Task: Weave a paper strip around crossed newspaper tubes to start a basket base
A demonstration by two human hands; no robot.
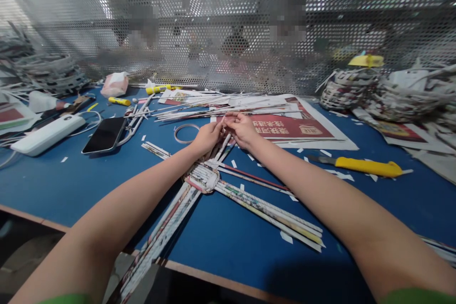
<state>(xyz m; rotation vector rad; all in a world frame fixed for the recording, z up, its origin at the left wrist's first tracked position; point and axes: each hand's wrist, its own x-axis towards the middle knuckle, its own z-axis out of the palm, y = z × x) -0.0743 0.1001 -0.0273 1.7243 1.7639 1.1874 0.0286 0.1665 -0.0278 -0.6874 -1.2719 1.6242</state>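
A cross of rolled newspaper tubes lies on the blue table, with a woven oval centre. My left hand and my right hand meet just beyond that centre, fingertips pinched close together around the far ends of the paper tubes. Both hands are closed on these thin tubes, though the exact grip is partly hidden by the fingers. One bundle of tubes points toward me past the table edge, and another stretches to the right under my right forearm.
Loose paper tubes and red printed sheets lie behind my hands. A yellow utility knife rests at right, blade toward the middle. At left are a phone and a white power strip. Woven paper baskets stand by the perforated metal screen.
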